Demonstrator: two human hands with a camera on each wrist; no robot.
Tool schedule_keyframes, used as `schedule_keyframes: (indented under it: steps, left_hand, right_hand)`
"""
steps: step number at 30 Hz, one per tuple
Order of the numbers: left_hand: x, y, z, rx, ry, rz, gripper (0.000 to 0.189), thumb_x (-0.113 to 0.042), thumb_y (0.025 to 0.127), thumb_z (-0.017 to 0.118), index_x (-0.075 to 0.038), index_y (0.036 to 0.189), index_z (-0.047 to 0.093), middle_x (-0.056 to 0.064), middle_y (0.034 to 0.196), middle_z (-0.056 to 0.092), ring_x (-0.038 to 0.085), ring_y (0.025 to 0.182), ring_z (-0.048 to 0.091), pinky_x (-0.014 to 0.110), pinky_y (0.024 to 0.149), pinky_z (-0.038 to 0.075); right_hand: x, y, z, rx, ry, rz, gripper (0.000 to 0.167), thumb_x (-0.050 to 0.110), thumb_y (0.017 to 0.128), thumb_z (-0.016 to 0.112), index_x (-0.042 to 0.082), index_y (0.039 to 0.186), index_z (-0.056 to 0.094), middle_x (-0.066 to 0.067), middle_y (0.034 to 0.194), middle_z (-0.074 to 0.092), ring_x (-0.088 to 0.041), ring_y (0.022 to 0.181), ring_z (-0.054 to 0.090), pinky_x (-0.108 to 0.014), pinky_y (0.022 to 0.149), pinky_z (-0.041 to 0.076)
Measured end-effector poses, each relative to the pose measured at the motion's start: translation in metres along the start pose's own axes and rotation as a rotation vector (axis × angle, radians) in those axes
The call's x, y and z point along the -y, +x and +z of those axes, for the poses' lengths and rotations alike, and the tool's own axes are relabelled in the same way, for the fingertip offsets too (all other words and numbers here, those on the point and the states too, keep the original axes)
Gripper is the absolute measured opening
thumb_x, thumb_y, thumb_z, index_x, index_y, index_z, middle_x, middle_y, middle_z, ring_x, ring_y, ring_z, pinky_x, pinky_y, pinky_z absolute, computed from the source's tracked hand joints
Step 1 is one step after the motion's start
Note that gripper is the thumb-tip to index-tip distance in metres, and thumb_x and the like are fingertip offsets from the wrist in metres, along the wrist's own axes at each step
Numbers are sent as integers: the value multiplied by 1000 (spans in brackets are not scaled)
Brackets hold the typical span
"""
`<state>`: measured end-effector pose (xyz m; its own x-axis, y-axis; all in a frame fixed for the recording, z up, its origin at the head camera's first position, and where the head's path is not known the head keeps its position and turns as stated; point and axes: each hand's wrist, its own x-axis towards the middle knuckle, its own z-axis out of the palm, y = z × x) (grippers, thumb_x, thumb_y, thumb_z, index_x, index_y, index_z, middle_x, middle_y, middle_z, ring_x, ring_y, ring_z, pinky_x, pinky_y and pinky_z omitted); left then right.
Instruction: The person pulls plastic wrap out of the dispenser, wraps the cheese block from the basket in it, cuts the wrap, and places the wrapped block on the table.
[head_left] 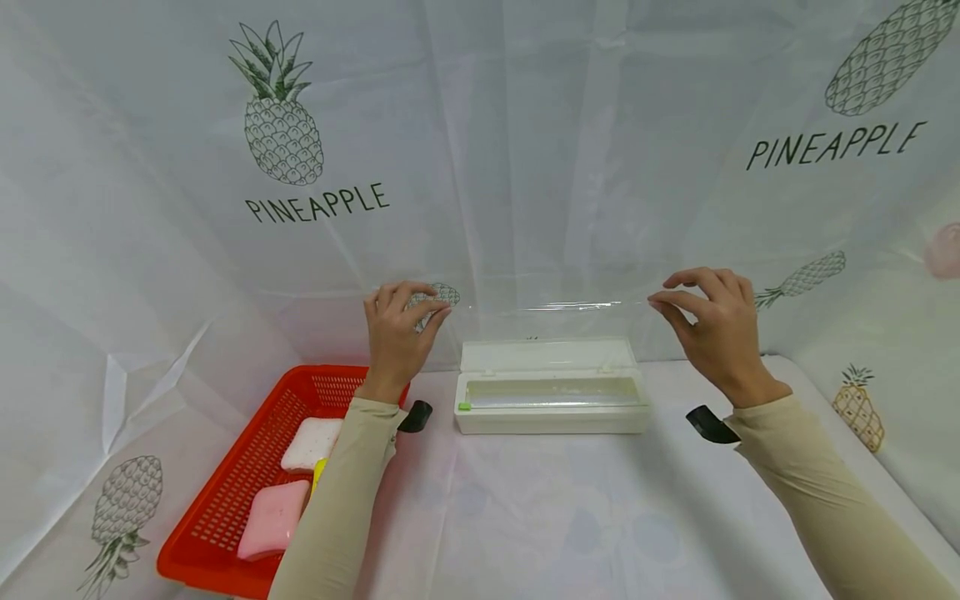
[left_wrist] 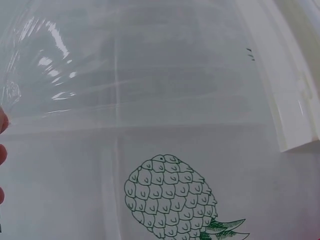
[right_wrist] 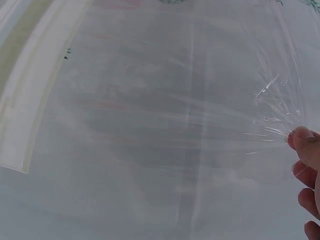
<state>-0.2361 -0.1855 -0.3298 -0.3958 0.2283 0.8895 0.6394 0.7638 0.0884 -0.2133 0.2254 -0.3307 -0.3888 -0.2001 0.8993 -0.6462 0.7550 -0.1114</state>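
Between my raised hands a sheet of clear cling film [head_left: 573, 306] is stretched sideways. My left hand [head_left: 397, 333] pinches its left corner between thumb and forefinger, while my right hand [head_left: 716, 333] pinches the right corner. In the right wrist view the film [right_wrist: 272, 112] gathers in creases toward the fingertips. Shiny wrinkles mark the film [left_wrist: 57, 75] in the left wrist view. Below and between the hands, a white cling film dispenser [head_left: 551, 419] sits on the table with its lid [head_left: 546, 356] up. A small green piece [head_left: 464, 407] shows on its front left.
At the left, partly behind my left forearm, stands a red plastic basket [head_left: 225, 479]. It holds a white block [head_left: 311, 444], a pink block [head_left: 273, 518] and something yellow [head_left: 318, 472]. Pineapple-printed sheeting [head_left: 525, 167] hangs behind and at both sides of the white-covered table [head_left: 540, 517].
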Motion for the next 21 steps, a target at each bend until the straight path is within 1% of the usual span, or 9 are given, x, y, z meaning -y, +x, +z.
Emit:
schedule_keyframes:
  steps: [2,7,11,15,18,21]
  left_hand:
    - [0,1,0,-1,-1,2,12,-10,85,88,-6,94,84,12,108,73,35,106,56,58,95,34]
    - [-1,5,-1,-9,6,9,10,-12,86,87,-7,94,84,12,108,73,35,106,57,58,96,34]
    - [-2,7,-2,-18,1,10,10,-16,89,86,-7,93,84,12,108,73,35,106,57,58,96,34]
    - [-2,10,-3,-17,-5,3,11,-18,90,85,-7,93,85,11,107,73,35,106,56,58,96,34]
    - [-1,11,-3,-20,-7,-1,9,-15,88,86,-7,93,85,12,108,73,35,106,56,58,95,34]
    - [-1,13,-3,-33,-12,0,8,-12,86,87,-8,92,85,11,108,73,35,106,56,57,94,33]
  right_hand:
    - [0,1,-1,5,-5,-2,15,-8,78,86,0,91,82,-21,103,70,-49,98,56,-64,89,36]
    - [0,4,-5,34,-27,-12,13,-6,81,85,-1,93,81,-23,104,68,-50,99,55,-64,90,35]
    - [1,6,-6,19,-18,-16,14,-6,80,85,-1,93,82,-22,103,69,-50,98,56,-65,89,35]
    - [0,8,-7,23,-27,-21,12,-4,83,84,-1,94,82,-23,104,69,-50,98,55,-64,89,35]
    - [0,9,-9,35,-35,-28,10,-3,85,83,-2,95,81,-25,104,68,-51,98,54,-64,88,34]
    - [0,11,-9,24,-29,-30,12,-4,83,84,-2,94,81,-24,104,68,-51,98,54,-64,87,34]
